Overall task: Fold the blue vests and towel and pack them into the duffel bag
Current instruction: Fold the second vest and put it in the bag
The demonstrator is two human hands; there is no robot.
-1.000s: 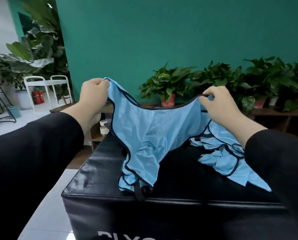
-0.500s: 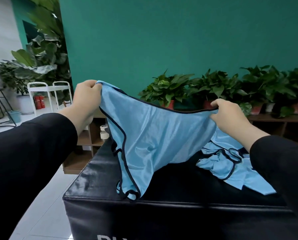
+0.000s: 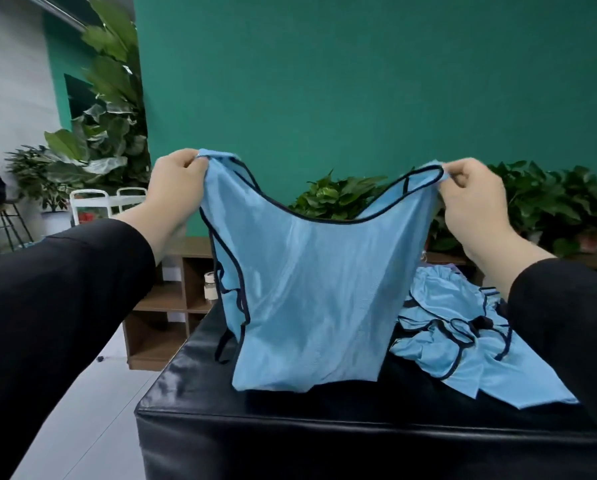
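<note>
Your left hand and right hand pinch a blue vest by its shoulders above the black counter; more vests lie crumpled toward its right edge.

Both hands, left and right, raised, apparently pinching.

Held vest hangs over the block — other vests lie right.

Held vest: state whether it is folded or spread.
Spread. The left hand and right hand pinch the shoulders of the vest, which hangs open.
</note>
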